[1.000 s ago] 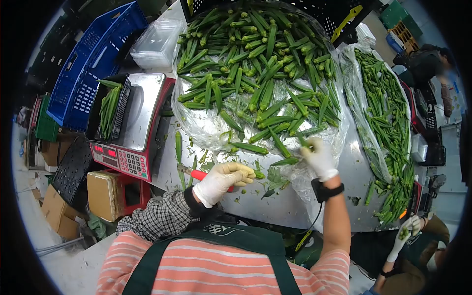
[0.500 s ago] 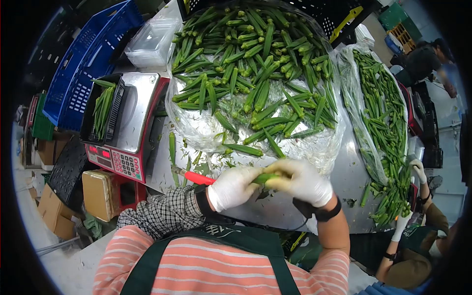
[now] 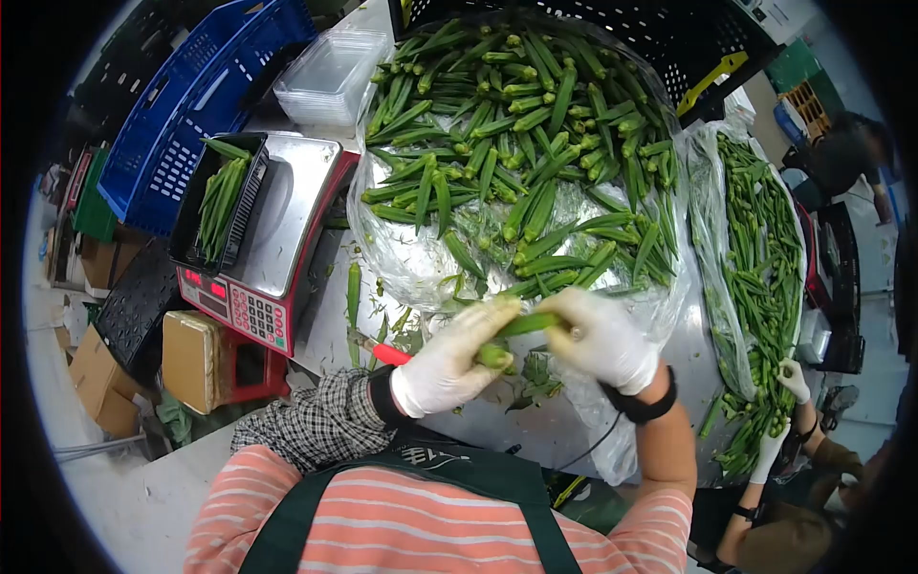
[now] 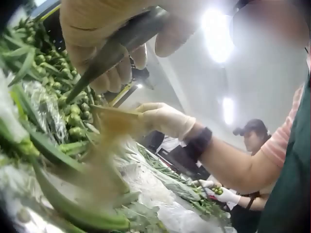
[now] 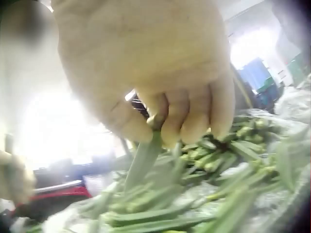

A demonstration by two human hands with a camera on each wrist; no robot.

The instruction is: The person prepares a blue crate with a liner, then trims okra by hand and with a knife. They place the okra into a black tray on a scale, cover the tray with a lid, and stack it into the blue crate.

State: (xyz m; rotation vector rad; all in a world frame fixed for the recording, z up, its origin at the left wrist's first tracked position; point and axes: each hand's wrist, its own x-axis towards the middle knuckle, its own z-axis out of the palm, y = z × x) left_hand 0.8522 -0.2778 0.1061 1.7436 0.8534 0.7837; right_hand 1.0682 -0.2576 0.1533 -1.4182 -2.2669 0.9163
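Note:
My gloved left hand (image 3: 449, 362) grips an okra pod (image 4: 119, 51), whose stem end shows below the fingers in the head view. Close beside it, my gloved right hand (image 3: 604, 342) pinches another okra pod (image 5: 144, 162) by its stem end between thumb and fingers. Both hands are above the near side of the metal table, in front of the okra pile (image 3: 535, 115) on clear plastic. A red-handled tool (image 3: 390, 354) lies on the table at the left hand's wrist side, partly hidden by that hand.
To the left, a red scale (image 3: 258, 316) bears a black tray (image 3: 251, 215) of okra. Behind it are clear plastic boxes (image 3: 325, 77) and blue crates (image 3: 191, 134). A second okra heap (image 3: 760, 249) lies at right, where another person's gloved hands (image 3: 770, 450) work. Scraps litter the table.
My right hand came from the right edge of the pile to the left hand, where both met over okra. Now they stand slightly apart, a pod in the right fingers.

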